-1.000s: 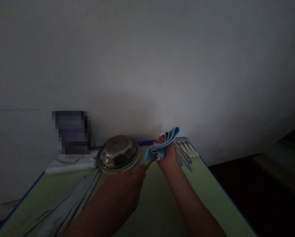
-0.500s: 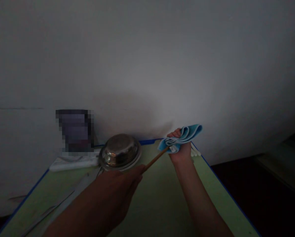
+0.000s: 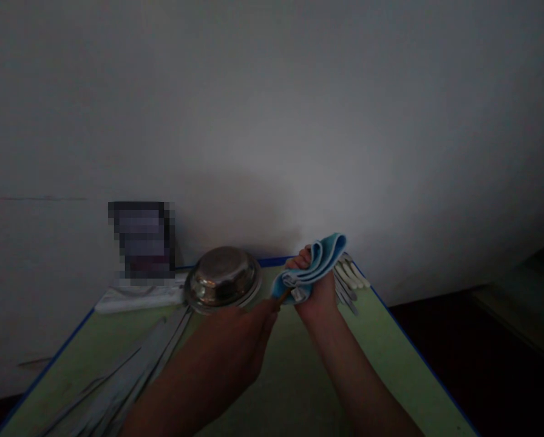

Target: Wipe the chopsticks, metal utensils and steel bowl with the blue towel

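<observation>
My left hand (image 3: 249, 334) is closed on one end of a thin brown wooden stick (image 3: 284, 297), which looks like a chopstick. A folded blue cloth (image 3: 315, 270) with pale edges is in my closed right hand (image 3: 320, 303). The stick runs into the cloth's folds, so its far end is hidden. Both hands are close together above the table. Left of them, a shiny metal bowl (image 3: 224, 273) lies upside down. Just beyond my right wrist are several pieces of cutlery (image 3: 351, 273) with white handles.
The green table (image 3: 290, 376) has a blue edge and stands against a grey wall (image 3: 272, 121). A blurred-out dark upright object (image 3: 144, 240) stands at the back left, by a white plastic-looking bundle (image 3: 139, 300). Long thin pale strips (image 3: 117, 376) lie at the left.
My right hand and the cloth have moved left, toward my left hand, so less of the stick shows between them. More of the cutlery on the right is uncovered.
</observation>
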Available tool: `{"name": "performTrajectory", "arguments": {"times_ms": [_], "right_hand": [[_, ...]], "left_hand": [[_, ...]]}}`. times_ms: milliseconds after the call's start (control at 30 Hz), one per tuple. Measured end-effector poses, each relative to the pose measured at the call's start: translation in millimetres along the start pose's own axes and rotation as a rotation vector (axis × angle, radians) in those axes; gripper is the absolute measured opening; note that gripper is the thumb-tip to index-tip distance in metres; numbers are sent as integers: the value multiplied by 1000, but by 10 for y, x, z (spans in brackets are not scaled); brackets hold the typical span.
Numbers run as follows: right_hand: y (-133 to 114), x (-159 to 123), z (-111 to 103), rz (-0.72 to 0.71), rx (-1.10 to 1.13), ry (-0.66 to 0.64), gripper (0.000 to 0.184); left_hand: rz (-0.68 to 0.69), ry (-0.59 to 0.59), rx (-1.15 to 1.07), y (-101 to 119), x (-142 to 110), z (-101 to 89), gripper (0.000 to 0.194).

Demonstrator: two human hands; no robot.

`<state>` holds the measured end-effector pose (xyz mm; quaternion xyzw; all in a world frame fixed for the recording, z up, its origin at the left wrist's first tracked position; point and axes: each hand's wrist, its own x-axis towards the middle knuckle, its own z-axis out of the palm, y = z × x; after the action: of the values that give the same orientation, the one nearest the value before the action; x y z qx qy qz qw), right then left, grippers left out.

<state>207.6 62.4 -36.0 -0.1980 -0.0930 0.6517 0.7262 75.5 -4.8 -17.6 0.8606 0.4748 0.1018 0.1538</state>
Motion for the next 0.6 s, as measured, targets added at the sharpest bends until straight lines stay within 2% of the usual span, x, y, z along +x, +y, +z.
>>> {"name": "performTrajectory", "arguments": {"times_ms": [133,267,367,467,600], "right_hand": [[-154,-36,32,-65,-21,-92,24],[-312,-26,30,-90,77,-110,24],[-307,-34,44,-106,69,-112,24],[-182,-91,87,-133,-1,-90,24],[15,-192,142,-114,-59,-39,24]], "left_hand": [[-53,-68,-42,16,-43,-17,36],[-2,-153,-131,-45,-173,-130,35],[33,-191,-159,-84,-204,-176,34],[47,-143,-83,-75,-124,-137,28],[18,-16,33,0,36,-26,24]]}}
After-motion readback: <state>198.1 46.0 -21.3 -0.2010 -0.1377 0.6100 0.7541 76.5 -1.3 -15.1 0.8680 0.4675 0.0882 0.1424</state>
